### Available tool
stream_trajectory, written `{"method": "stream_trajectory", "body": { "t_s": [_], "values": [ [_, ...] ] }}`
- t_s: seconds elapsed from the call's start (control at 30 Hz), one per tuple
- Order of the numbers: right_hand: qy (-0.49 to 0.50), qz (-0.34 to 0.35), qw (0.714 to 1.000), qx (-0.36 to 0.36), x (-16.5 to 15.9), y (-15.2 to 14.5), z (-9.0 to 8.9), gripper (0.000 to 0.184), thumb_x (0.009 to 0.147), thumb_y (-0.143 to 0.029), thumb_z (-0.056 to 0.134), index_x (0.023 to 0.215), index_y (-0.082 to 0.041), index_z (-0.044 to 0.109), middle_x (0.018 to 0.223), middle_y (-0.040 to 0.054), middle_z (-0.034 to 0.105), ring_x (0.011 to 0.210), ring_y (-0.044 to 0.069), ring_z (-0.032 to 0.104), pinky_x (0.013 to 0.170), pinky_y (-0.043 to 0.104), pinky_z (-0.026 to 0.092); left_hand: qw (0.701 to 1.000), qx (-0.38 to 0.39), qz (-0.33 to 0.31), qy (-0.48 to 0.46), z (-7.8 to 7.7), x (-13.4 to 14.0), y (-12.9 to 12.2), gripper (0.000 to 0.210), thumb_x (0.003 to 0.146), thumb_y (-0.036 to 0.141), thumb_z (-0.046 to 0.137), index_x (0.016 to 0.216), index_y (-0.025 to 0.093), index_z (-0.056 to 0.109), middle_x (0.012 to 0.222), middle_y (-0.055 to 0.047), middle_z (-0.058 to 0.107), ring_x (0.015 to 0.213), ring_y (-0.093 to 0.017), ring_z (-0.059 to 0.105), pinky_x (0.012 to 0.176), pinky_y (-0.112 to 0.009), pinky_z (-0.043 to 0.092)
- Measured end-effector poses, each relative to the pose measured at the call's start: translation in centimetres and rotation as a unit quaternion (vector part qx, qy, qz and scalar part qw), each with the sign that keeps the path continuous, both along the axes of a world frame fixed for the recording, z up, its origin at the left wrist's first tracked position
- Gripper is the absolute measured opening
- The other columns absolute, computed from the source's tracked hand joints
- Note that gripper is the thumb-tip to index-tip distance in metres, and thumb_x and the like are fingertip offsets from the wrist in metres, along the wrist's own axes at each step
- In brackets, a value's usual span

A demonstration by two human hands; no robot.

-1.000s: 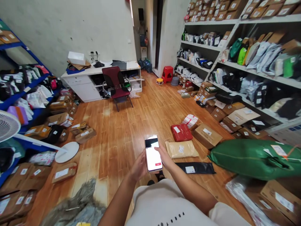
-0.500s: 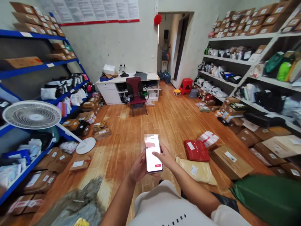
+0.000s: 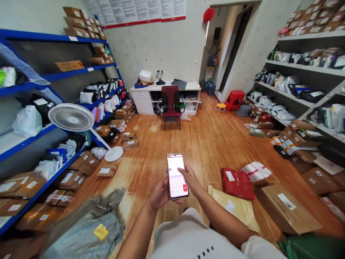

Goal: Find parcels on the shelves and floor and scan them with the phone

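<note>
A smartphone [image 3: 176, 181] is held upright in front of my body, its lit screen showing a number keypad with a red button at the lower right. My left hand [image 3: 161, 192] wraps around the phone's left side and underside, closed on it. At the phone's right edge, my right hand [image 3: 191, 180] is closed too, its thumb over the upper part of the screen. The right hand's other fingers are mostly hidden behind the phone.
Parcels lie on the floor to my right: a red package [image 3: 237, 182], a yellow padded bag [image 3: 234, 208] and a cardboard box [image 3: 288, 208]. A white fan [image 3: 71, 117] and blue shelves [image 3: 51, 77] stand left. Grey plastic sheeting [image 3: 88, 223] lies near. A chair [image 3: 171, 100] faces the desk [image 3: 141, 100].
The view has turned left, so the room's contents sit further right. The phone screen now shows a keypad instead of a page with a red picture. Both hands stay on the phone.
</note>
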State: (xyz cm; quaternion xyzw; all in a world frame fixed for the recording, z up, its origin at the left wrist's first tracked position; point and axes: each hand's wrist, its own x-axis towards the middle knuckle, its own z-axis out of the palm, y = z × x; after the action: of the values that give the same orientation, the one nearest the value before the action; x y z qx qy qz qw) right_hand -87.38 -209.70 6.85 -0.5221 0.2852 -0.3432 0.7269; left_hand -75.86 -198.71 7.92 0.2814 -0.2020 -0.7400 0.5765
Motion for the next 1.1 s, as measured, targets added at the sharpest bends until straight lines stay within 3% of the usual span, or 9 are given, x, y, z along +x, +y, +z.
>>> {"method": "stream_trajectory", "body": {
  "t_s": [0.13, 0.27, 0.43, 0.67, 0.8, 1.0, 1.1],
  "values": [
    [-0.022, 0.049, 0.999, 0.008, -1.1, -0.5, 0.8, 0.029, 0.085, -0.043, 0.052, 0.100, -0.019, 0.060, 0.083, 0.0037, 0.070, 0.069, 0.019, 0.063, 0.066, 0.032, 0.047, 1.000, 0.015, 0.019, -0.012, 0.4, -0.7, 0.0, 0.064, 0.091, 0.053, 0.042, 0.148, 0.026, 0.029, 0.138, -0.018, 0.051, 0.115, -0.038, 0.057, 0.071, -0.048, 0.059],
    [-0.046, 0.139, 0.989, -0.020, -3.4, -1.2, 1.0, 0.033, 0.072, -0.025, 0.063, 0.104, -0.020, 0.064, 0.095, 0.0034, 0.071, 0.083, 0.021, 0.063, 0.076, 0.033, 0.046, 0.998, 0.033, 0.050, -0.027, 0.9, -1.1, -0.5, 0.065, 0.092, 0.053, 0.039, 0.148, 0.023, 0.028, 0.135, -0.019, 0.054, 0.111, -0.036, 0.059, 0.066, -0.044, 0.060],
    [-0.064, 0.177, 0.981, -0.043, -4.7, -1.5, 0.4, 0.043, 0.072, -0.022, 0.060, 0.115, -0.022, 0.062, 0.104, 0.0033, 0.069, 0.090, 0.022, 0.061, 0.081, 0.034, 0.045, 0.997, 0.039, 0.064, -0.028, 1.4, -1.4, -1.0, 0.060, 0.094, 0.048, 0.037, 0.149, 0.025, 0.028, 0.137, -0.015, 0.053, 0.116, -0.033, 0.057, 0.077, -0.047, 0.058],
    [-0.052, 0.122, 0.991, -0.032, -3.9, -1.4, 0.7, 0.033, 0.082, -0.029, 0.054, 0.112, -0.019, 0.060, 0.105, 0.0058, 0.069, 0.089, 0.022, 0.061, 0.080, 0.035, 0.045, 0.997, 0.032, 0.051, -0.048, 1.9, -1.2, -1.6, 0.063, 0.094, 0.050, 0.038, 0.150, 0.028, 0.022, 0.139, -0.014, 0.052, 0.114, -0.033, 0.058, 0.075, -0.047, 0.059],
    [-0.040, 0.095, 0.993, -0.050, -3.2, -1.0, 1.3, 0.048, 0.077, -0.025, 0.064, 0.122, -0.022, 0.050, 0.118, 0.0070, 0.064, 0.102, 0.023, 0.060, 0.085, 0.036, 0.047, 0.995, 0.040, 0.060, -0.070, 2.1, -0.9, -2.0, 0.069, 0.091, 0.051, 0.044, 0.151, 0.027, 0.019, 0.141, -0.015, 0.050, 0.113, -0.034, 0.058, 0.072, -0.046, 0.059],
    [-0.001, -0.011, 0.998, -0.064, -1.2, -1.5, 1.4, 0.044, 0.077, -0.032, 0.069, 0.116, -0.023, 0.050, 0.109, 0.0077, 0.067, 0.095, 0.024, 0.065, 0.081, 0.039, 0.051, 0.988, 0.044, 0.088, -0.117, 0.6, -0.5, -2.5, 0.071, 0.088, 0.051, 0.051, 0.150, 0.029, 0.024, 0.140, -0.011, 0.052, 0.119, -0.033, 0.054, 0.087, -0.047, 0.055],
    [0.040, -0.092, 0.991, -0.086, -2.1, -2.0, 1.5, 0.052, 0.071, -0.033, 0.073, 0.117, -0.024, 0.052, 0.118, 0.0089, 0.065, 0.106, 0.027, 0.062, 0.093, 0.044, 0.047, 0.988, 0.037, 0.037, -0.146, 0.7, -0.9, -5.5, 0.065, 0.087, 0.050, 0.055, 0.146, 0.033, 0.033, 0.137, -0.007, 0.054, 0.122, -0.029, 0.052, 0.094, -0.041, 0.051]
  ]
}}
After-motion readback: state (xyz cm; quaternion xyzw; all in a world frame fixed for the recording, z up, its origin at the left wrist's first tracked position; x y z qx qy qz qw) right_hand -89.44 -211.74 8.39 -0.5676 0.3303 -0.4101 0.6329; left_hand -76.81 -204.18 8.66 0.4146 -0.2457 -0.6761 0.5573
